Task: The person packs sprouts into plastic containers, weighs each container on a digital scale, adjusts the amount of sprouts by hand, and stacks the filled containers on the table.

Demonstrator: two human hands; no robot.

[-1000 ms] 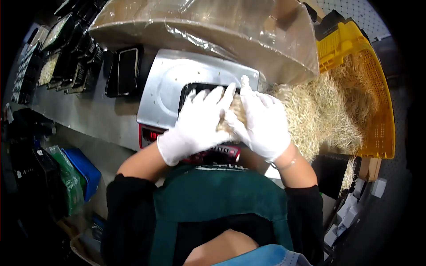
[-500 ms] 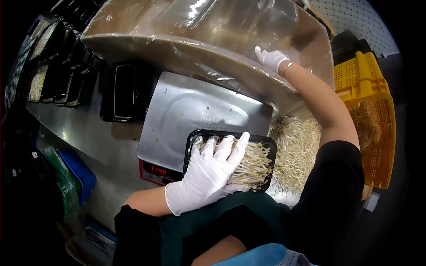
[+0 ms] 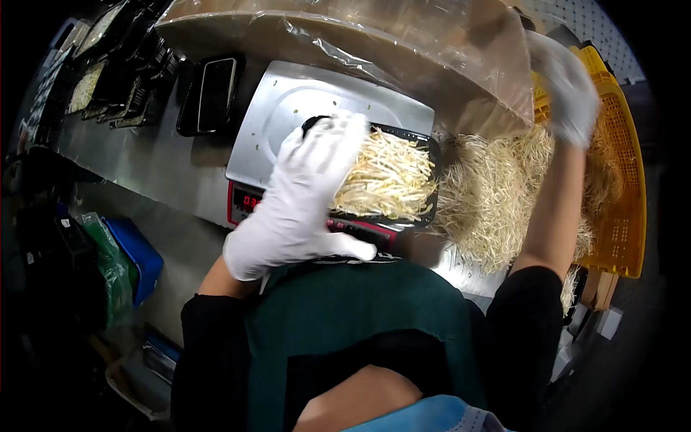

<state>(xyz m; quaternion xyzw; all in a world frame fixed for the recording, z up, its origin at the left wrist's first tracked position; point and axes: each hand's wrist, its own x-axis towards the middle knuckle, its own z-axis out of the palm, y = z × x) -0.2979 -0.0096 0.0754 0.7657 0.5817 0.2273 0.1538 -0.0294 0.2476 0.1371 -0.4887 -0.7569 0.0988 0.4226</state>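
Observation:
A black tray [image 3: 434, 160] filled with bean sprouts [image 3: 389, 180] rests on the metal plate of a weighing scale [image 3: 263, 137]. Over the tray's left end lies my left hand [image 3: 306, 183], white-gloved, its fingers stretched out and the thumb apart; it hides that end. My right hand [image 3: 565, 86], also gloved, is raised by the right end of a plastic-covered cardboard panel [image 3: 461, 72], in front of a yellow basket [image 3: 622, 151]. Motion blurs its fingers. Below it, a heap of loose sprouts [image 3: 489, 198] lies right of the scale.
An unfilled black tray [image 3: 209, 97] sits left of the scale, and several trays holding sprouts [image 3: 90, 86] are stacked at far left. The panel stands behind the scale. A blue bin [image 3: 137, 255] and green plastic [image 3: 108, 266] are below the table's left edge.
The view has shifted. My right hand has moved from the panel's front to its right end. My left hand has slid toward the tray's left end, uncovering more sprouts.

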